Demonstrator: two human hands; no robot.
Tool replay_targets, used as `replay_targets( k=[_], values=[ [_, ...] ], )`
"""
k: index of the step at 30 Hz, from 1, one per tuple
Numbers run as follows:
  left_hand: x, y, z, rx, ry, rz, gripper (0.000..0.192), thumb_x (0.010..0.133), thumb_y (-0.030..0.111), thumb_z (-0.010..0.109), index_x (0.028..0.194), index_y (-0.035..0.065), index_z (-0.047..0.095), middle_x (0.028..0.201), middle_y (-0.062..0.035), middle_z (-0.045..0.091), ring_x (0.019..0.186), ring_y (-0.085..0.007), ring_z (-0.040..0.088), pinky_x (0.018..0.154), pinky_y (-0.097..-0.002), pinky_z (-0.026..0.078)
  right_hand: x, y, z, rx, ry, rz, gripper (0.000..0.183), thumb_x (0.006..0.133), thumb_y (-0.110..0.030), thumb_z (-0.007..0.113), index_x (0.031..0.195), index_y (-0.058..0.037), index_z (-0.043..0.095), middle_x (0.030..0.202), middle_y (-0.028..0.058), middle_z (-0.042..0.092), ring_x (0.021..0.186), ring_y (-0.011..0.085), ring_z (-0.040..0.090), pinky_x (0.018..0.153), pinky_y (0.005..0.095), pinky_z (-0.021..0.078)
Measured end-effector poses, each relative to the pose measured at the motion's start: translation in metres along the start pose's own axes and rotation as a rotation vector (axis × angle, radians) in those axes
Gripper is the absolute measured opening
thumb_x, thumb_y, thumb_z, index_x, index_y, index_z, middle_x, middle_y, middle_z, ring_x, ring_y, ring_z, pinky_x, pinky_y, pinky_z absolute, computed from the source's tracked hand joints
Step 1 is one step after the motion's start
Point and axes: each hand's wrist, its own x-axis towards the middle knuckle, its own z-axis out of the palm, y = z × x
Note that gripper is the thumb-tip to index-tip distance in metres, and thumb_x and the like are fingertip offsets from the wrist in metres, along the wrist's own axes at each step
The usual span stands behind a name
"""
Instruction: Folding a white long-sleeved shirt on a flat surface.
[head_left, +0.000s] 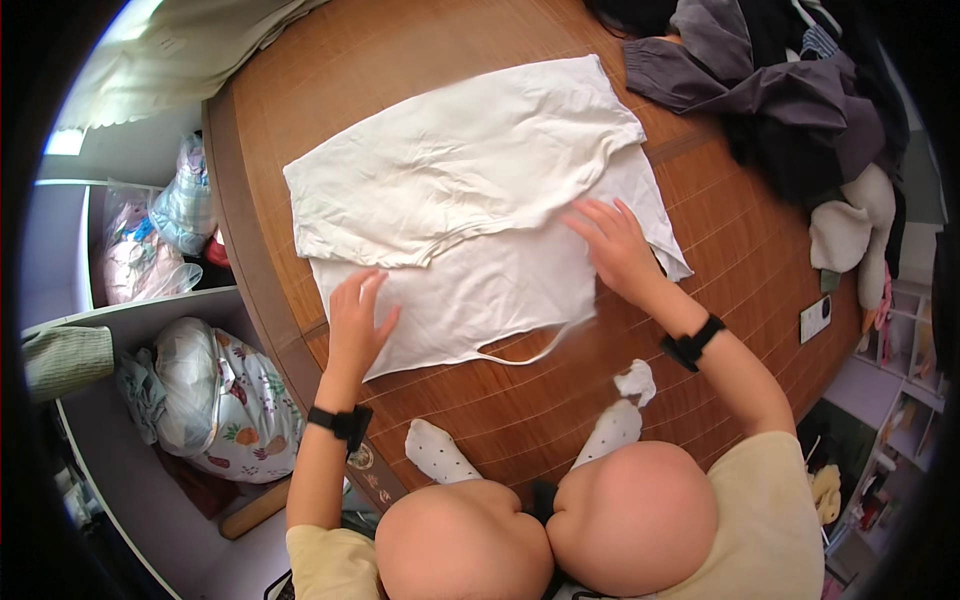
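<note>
A white cloth garment (465, 150) lies spread on the brown woven mat (480, 420) before me, its far part folded over towards me. The folded edge is wrinkled and runs across the middle. A narrow loop, like a strap or neckline, curves out at the near edge. My left hand (358, 319) is at the garment's left side, fingers apart, just below the folded edge. My right hand (611, 244) is over the right side near that edge, slightly blurred, fingers spread. Neither hand grips anything; whether the fingertips touch the cloth I cannot tell.
Dark clothes (780, 97) are heaped at the far right, with a fluffy white item (844, 232) and a phone (815, 319) nearby. A small white scrap (637, 381) lies by my right foot (611, 431). Left of the mat, shelves hold a fruit-print bundle (251, 412) and bagged clothes (142, 259).
</note>
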Motion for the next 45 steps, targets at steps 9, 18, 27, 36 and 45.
replay_targets(
  k=[9,18,27,36,45],
  values=[
    [-0.077,0.003,0.016,0.157,-0.006,-0.119,0.059,0.076,0.022,0.069,0.127,0.0069,0.043,0.127,-0.0156,0.041,0.124,-0.0323,0.034,0.102,-0.0434,0.027,-0.069,-0.019,0.002,0.023,-0.146,-0.087,0.047,0.077,-0.015,0.064,0.121,-0.0122,0.050,0.130,0.0103,0.043,0.123,0.0310,0.038,0.104,0.0541,0.0236],
    [-0.090,-0.068,0.020,-0.700,0.183,-0.992,0.049,0.082,0.017,0.066,0.121,-0.0008,0.041,0.116,-0.0127,0.047,0.088,-0.0168,0.055,0.079,-0.0289,0.045,-0.096,0.075,0.010,0.395,0.380,1.015,0.032,0.086,-0.021,0.058,0.110,-0.0004,0.051,0.099,0.0110,0.056,0.089,0.0204,0.052,0.077,0.0319,0.0420],
    [-0.101,-0.068,0.025,-0.662,-0.032,-0.883,0.025,0.083,0.015,0.064,0.098,0.0000,0.050,0.079,-0.0030,0.059,0.068,-0.0091,0.054,0.062,-0.0237,0.043,-0.070,0.071,-0.010,0.789,0.134,1.061,0.020,0.085,-0.020,0.063,0.083,-0.0016,0.056,0.069,0.0003,0.058,0.060,0.0062,0.050,0.053,0.0212,0.0392],
    [-0.112,-0.045,0.010,-1.081,0.091,-1.037,0.028,0.089,0.013,0.057,0.109,-0.0021,0.044,0.088,-0.0056,0.062,0.078,-0.0084,0.056,0.070,-0.0211,0.043,-0.097,0.075,-0.007,0.734,0.280,0.947,0.016,0.085,-0.012,0.061,0.092,-0.0024,0.051,0.074,0.0001,0.058,0.063,0.0037,0.049,0.053,0.0185,0.0360],
    [-0.140,-0.050,-0.010,-1.170,-0.257,-1.028,0.022,0.093,0.018,0.050,0.100,-0.0018,0.055,0.087,-0.0032,0.062,0.076,-0.0072,0.056,0.069,-0.0207,0.043,-0.129,0.059,-0.012,0.672,0.201,0.997,0.023,0.086,-0.011,0.060,0.102,0.0038,0.057,0.085,0.0066,0.064,0.077,0.0086,0.058,0.067,0.0211,0.0449]
  ],
)
